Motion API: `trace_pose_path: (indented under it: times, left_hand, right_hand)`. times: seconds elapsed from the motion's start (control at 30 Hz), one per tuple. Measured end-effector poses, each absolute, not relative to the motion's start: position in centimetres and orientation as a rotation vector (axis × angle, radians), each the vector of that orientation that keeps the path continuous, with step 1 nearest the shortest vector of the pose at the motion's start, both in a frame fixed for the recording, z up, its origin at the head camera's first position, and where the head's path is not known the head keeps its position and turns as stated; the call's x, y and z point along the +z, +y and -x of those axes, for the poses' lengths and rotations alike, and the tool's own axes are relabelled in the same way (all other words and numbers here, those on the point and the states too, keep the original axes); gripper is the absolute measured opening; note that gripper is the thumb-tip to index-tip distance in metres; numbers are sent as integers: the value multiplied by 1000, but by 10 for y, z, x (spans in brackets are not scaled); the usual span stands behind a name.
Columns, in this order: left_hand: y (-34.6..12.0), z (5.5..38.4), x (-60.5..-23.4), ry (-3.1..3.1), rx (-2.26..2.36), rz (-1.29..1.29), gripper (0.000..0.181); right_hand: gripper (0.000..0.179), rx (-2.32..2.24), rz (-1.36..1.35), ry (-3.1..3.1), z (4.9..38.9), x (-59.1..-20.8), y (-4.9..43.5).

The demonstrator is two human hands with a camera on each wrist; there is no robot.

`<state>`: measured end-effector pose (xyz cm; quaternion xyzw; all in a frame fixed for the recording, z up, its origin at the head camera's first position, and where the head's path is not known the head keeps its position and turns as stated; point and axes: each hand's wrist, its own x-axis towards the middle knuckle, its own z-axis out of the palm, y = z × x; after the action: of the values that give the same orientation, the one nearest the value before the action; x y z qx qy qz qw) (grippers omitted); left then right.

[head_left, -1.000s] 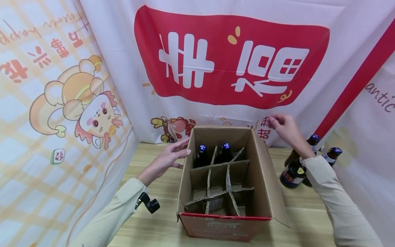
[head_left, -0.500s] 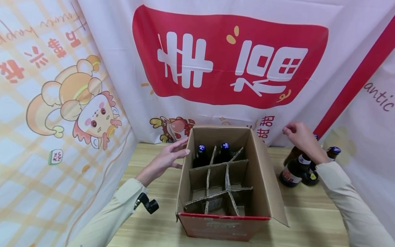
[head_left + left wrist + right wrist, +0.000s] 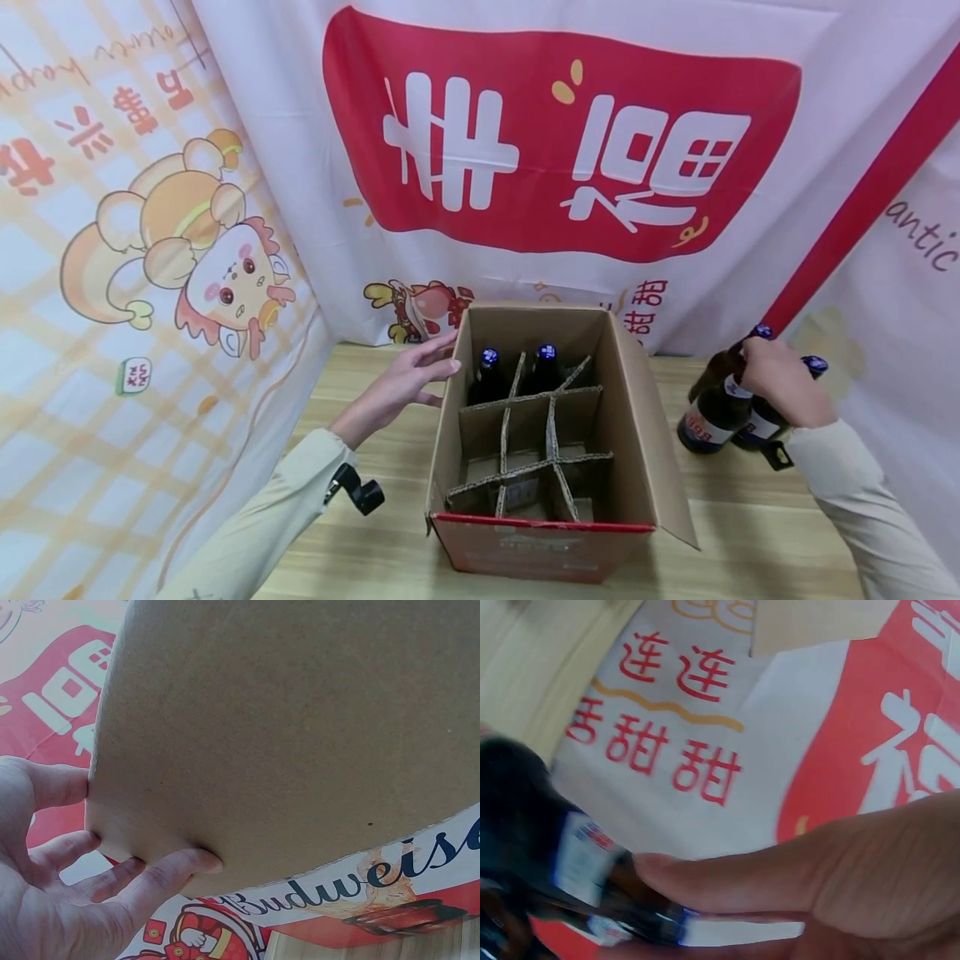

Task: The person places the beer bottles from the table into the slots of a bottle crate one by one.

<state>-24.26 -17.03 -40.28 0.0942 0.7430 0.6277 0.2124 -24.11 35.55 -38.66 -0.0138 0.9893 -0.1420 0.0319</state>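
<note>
On the table stands a cardboard beer carton [image 3: 547,550], its top open and cardboard dividers [image 3: 532,398] inside. Two dark bottles with blue caps, a left one [image 3: 489,379] and a right one [image 3: 546,375], fill its far slots. My left hand [image 3: 401,387] rests against the carton's left side near the far corner, fingers spread, fingertips touching the brown board [image 3: 262,735]. At the right, my right hand [image 3: 787,383] is among several beer bottles [image 3: 708,423]. In the right wrist view, its thumb and fingers hold a beer bottle [image 3: 581,855] by the neck, just below the cap.
A side flap [image 3: 667,467] of the carton sticks out to the right, between carton and bottles. Printed cloth [image 3: 585,150] hangs behind the wooden table [image 3: 375,533] and along both sides. A black wrist mount [image 3: 363,492] sits at the left cuff.
My right hand has moved right and down from beside the cloth onto the standing bottles and now holds one by its neck. My left hand stays against the carton.
</note>
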Motion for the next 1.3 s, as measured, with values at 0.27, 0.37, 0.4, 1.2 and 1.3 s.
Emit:
trace_pose_path:
  times: [0.27, 0.37, 0.4, 1.2, 1.3]
  left_hand:
    - [-169, 241, -406, 2052, 1756, -258, 71]
    - [-170, 239, -407, 2049, 1759, -255, 71]
    - [-170, 239, -407, 2050, 1758, -254, 71]
    - [-167, 242, -407, 2076, 1752, -243, 69]
    - [-168, 242, -406, 2088, 1747, -239, 70]
  right_hand:
    - [25, -492, 199, 3174, 242, -413, 364]
    - [10, -548, 194, 3154, 243, -418, 363]
    - [11, -568, 204, 3161, 243, -420, 362]
    - [43, -2026, -406, 3433, 292, -537, 316]
    - [42, -2037, -411, 3440, 298, -541, 317]
